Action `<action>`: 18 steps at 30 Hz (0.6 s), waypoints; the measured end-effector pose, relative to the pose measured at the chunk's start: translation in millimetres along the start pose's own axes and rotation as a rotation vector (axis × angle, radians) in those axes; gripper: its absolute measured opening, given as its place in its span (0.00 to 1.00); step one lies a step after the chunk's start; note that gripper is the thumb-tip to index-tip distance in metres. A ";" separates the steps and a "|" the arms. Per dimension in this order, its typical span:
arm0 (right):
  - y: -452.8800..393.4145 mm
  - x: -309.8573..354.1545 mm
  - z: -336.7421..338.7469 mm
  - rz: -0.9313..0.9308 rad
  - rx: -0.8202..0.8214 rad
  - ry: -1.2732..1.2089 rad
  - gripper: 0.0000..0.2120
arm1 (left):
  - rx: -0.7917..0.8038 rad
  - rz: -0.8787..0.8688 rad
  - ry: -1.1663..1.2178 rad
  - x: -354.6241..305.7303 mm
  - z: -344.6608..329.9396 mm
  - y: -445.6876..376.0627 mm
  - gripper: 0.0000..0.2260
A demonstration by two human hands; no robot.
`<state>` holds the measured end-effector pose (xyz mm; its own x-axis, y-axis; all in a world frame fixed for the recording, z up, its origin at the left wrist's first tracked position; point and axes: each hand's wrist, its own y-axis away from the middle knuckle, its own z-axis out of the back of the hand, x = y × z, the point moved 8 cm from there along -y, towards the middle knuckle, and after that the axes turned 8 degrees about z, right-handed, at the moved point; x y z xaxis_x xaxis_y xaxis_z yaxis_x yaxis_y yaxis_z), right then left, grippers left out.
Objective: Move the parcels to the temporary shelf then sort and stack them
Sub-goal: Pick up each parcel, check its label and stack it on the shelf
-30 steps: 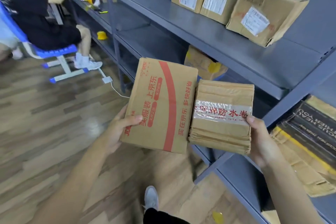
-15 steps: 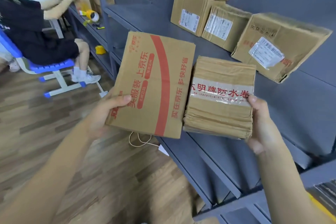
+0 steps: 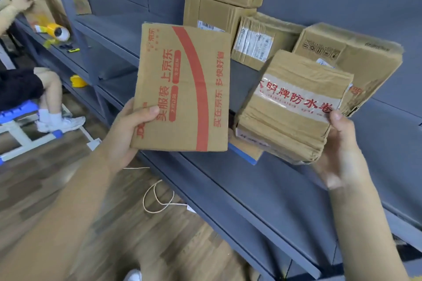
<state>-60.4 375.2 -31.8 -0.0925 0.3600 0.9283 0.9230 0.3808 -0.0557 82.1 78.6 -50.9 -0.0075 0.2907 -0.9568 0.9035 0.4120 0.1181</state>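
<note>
Brown cardboard fills both hands: the left hand (image 3: 124, 137) grips the lower left corner of a flat red-striped parcel (image 3: 182, 89), thumb curled over its printed face and fingers hidden behind, while the right hand (image 3: 340, 143) pinches the right edge of a smaller taped parcel (image 3: 290, 107), thumb on top beside the white tape band. Both parcels hang in the air just over the front part of the grey shelf (image 3: 262, 189), not yet resting on it. Further back on that shelf stand several boxes, a labelled box (image 3: 253, 43) next to a larger box (image 3: 356, 57) on the right, with two more stacked behind. The step in hand looks like setting these two down among them. To do it well, I would lower the taped parcel first, since it tilts and its worn layered edges look loose; support from below would serve better than a thumb pinch. The bare patch in front of the labelled box seems the natural spot. The flat parcel is held upright, so laying it down flat should give a steadier base for stacking than leaning it.
</note>
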 end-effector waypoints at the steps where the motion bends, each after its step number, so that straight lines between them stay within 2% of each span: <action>1: -4.0 0.8 -4.2 0.042 -0.051 -0.007 0.49 | 0.008 -0.006 -0.001 -3.0 9.0 -11.6 0.39; 2: -6.6 0.5 -9.6 0.071 -0.110 -0.002 0.46 | 0.016 -0.005 -0.001 -5.3 18.5 -23.1 0.39; 5: -14.1 -6.9 -17.8 0.110 -0.309 0.014 0.27 | 0.058 0.027 -0.002 -13.5 47.2 -58.6 0.29; 6: -17.2 -10.4 -20.4 0.104 -0.369 0.029 0.23 | 0.074 0.038 -0.002 -17.3 56.2 -69.6 0.27; 9: -23.0 -13.6 -27.6 0.107 -0.553 0.064 0.15 | 0.148 0.064 -0.029 -27.3 77.4 -97.3 0.31; 13: -26.3 -2.8 -28.8 0.189 -0.764 0.112 0.14 | 0.206 0.105 -0.056 -38.6 95.0 -128.2 0.35; 15: -28.2 8.8 -30.6 0.293 -0.812 0.166 0.16 | 0.241 0.124 -0.068 -42.0 94.4 -142.3 0.34; 18: -33.8 15.0 -28.8 0.355 -0.877 0.353 0.21 | 0.302 0.147 -0.082 -46.0 85.4 -164.0 0.36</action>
<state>-82.2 343.2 -5.4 0.2260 0.0043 0.9741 0.8375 -0.5115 -0.1921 -29.2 -76.1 -49.0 0.1557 0.2525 -0.9550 0.9784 0.0935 0.1842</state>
